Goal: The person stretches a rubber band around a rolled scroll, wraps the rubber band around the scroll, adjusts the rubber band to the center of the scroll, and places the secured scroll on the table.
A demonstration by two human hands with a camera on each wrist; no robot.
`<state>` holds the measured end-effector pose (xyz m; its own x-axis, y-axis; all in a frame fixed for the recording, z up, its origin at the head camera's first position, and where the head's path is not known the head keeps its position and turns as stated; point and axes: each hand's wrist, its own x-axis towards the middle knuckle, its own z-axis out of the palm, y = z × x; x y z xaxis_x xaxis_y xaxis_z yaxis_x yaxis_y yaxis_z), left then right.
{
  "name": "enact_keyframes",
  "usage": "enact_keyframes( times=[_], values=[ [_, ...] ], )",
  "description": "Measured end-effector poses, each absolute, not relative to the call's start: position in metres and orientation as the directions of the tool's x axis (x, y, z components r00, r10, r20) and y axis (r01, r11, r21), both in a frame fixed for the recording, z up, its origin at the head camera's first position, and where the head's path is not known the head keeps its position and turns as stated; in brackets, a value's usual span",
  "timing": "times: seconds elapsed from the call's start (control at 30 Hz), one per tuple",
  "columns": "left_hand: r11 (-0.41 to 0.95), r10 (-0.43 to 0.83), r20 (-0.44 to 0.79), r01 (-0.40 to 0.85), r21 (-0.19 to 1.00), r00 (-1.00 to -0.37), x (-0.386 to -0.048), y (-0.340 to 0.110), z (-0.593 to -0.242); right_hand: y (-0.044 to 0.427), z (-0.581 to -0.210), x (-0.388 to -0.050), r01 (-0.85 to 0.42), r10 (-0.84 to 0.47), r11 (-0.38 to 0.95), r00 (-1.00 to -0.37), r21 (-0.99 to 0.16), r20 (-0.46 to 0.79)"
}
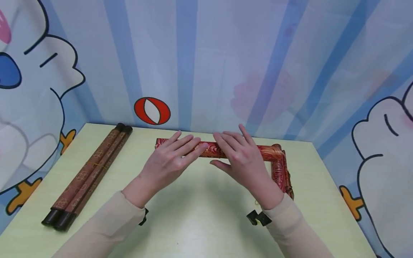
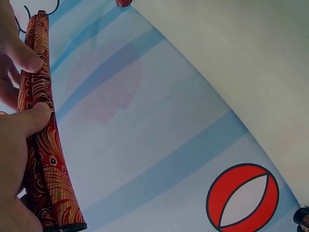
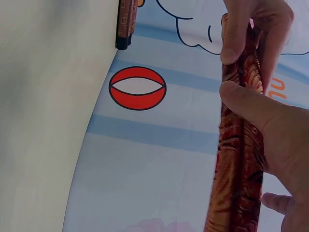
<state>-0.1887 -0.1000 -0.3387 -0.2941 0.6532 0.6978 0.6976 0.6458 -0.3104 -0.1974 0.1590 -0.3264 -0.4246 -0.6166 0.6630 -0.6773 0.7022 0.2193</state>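
Observation:
Both hands hold a red-and-gold patterned double roll (image 1: 211, 150), which looks like a scroll, stretched sideways toward the back of the table. My left hand (image 1: 169, 157) lays its fingers over the left half. In the left wrist view, a thumb (image 2: 38, 118) presses the near side, and a black disc caps one end of the roll. Over the right half, my right hand (image 1: 245, 161) grips it the same way; its thumb (image 3: 239, 96) shows in the right wrist view. Another red patterned roll (image 1: 282, 175) lies at the right, partly hidden by the right forearm.
Two brown patterned rolls (image 1: 90, 172) with black ends lie side by side on the left, bound by a thin band. The pale table (image 1: 193, 222) ends at a cartoon-printed, blue-striped backdrop (image 1: 206, 71).

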Motion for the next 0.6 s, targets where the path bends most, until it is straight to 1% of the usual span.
enact_keyframes(
  times=[0.3, 0.6],
  values=[
    [0.651, 0.657, 0.691, 0.689, -0.319, -0.300, -0.190, -0.108, -0.339, 0.178, -0.331, -0.191, -0.674, -0.609, 0.709, -0.439, 0.205, 0.661],
    [0.651, 0.661, 0.680, 0.693, -0.310, -0.317, -0.190, -0.119, -0.346, 0.179, -0.335, -0.191, -0.682, -0.602, 0.706, -0.434, 0.192, 0.670]
  ],
)
